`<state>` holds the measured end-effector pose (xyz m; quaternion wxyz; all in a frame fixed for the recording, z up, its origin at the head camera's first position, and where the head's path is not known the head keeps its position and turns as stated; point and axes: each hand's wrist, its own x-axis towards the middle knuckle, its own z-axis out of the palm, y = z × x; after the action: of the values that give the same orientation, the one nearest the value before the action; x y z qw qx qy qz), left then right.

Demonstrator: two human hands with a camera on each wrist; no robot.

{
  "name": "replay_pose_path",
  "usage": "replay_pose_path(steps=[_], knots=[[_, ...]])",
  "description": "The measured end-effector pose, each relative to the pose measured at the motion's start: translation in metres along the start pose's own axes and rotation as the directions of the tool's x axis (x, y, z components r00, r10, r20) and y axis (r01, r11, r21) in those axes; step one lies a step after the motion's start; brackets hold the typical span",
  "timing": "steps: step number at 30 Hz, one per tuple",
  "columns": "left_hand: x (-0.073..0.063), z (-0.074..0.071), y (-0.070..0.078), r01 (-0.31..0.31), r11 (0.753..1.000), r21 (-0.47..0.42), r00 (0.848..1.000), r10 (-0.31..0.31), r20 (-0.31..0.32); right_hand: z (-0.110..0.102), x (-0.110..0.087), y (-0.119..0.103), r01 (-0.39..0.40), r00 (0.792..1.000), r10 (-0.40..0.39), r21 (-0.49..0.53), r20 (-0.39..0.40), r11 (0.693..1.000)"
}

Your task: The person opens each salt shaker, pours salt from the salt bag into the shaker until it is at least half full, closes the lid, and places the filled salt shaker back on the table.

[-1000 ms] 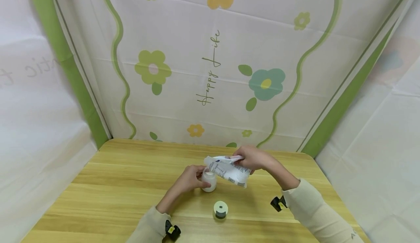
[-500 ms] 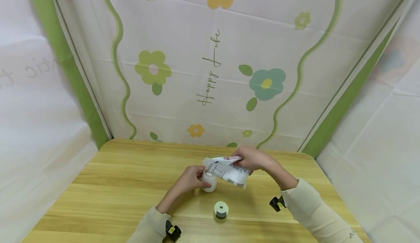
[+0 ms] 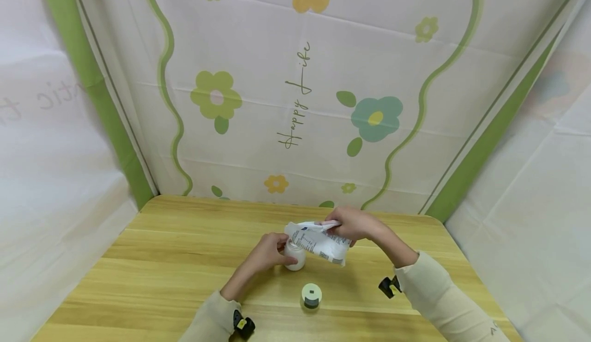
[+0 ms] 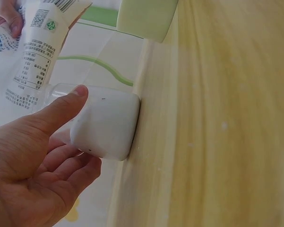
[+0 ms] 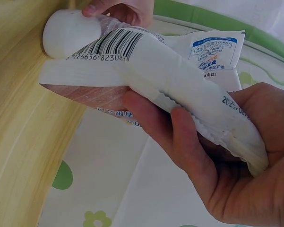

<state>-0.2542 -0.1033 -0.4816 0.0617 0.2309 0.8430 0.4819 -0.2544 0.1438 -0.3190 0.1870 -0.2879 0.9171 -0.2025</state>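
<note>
A small clear jar with white contents stands upright on the wooden table. My left hand grips it between thumb and fingers; in the left wrist view the white reaches well up its wall. Above and to the right, my right hand holds a white printed salt bag, fingers curled round its body in the right wrist view. The bag is tilted, its narrow end right at the jar's mouth, which it partly hides.
A pale green lid with a dark grey patch rests on the wooden table, in front of the jar. Behind the table hangs a white curtain with printed flowers; similar cloth flanks both sides.
The bag's narrow end has shifted slightly left over the jar, and the right hand has moved very little with it. The left hand and jar have stayed in place.
</note>
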Motion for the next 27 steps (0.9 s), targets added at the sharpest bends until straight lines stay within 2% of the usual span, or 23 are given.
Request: replay_pose_path(steps=[27], knots=[[0.0003, -0.0005, 0.0008, 0.005, 1.000, 0.012, 1.000, -0.005, 0.003, -0.0015, -0.0013, 0.0006, 0.021, 1.000, -0.021, -0.003, -0.009, 1.000]])
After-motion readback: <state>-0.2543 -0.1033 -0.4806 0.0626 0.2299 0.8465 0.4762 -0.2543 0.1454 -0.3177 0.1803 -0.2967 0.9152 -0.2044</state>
